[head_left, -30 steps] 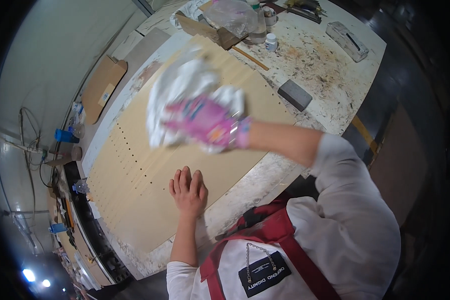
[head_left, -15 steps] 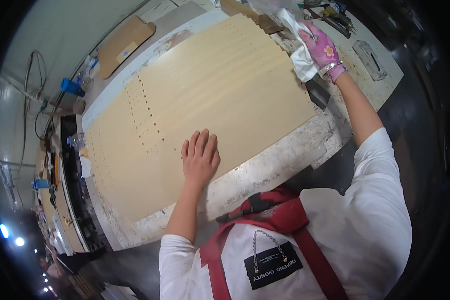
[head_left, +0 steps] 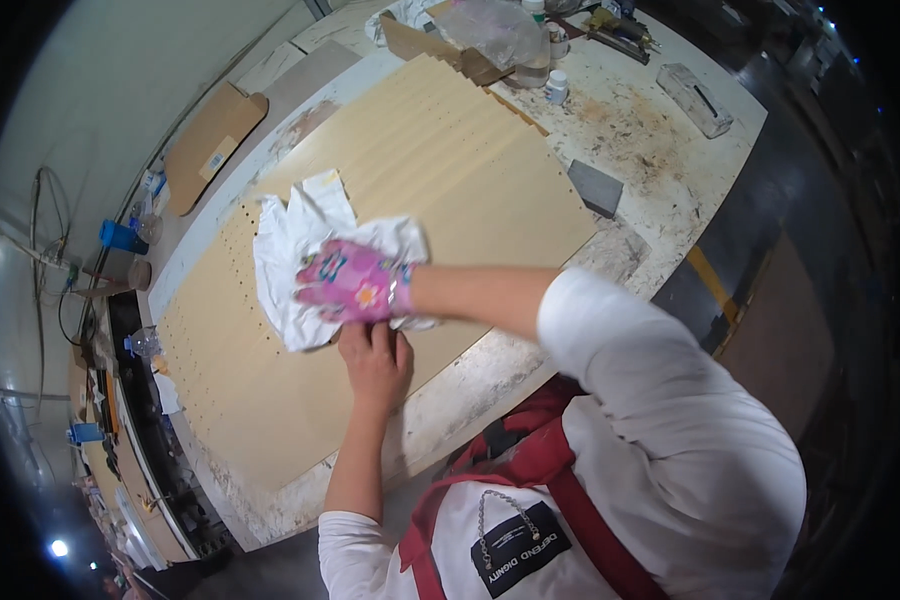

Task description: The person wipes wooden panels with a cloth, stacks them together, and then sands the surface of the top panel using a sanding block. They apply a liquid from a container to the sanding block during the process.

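Observation:
A pale wood-coloured panel (head_left: 460, 190) with rows of small dark holes lies on top of a fanned stack of similar sheets. My right hand (head_left: 350, 282), in a pink flowered glove, presses a crumpled white cloth (head_left: 300, 235) onto the panel, left of its middle. Its gloved fingers lie over the cloth, somewhat blurred by motion. Just below the glove, my bare left hand (head_left: 377, 365) rests flat near the panel's front edge. The left fingertips are partly hidden by the right hand and the cloth.
On the stained white worktable (head_left: 640, 120) stand a grey block (head_left: 595, 188), a small white bottle (head_left: 557, 86) and a long grey tool (head_left: 694, 100). Cardboard (head_left: 210, 145) leans at the back left. A blue cup (head_left: 123, 237) and a clear plastic bottle (head_left: 144, 343) stand at the left.
My right hand has swung from the far right corner to the left, bringing the cloth down onto the panel beside my left hand. The left hand stays on the panel. The view has shifted.

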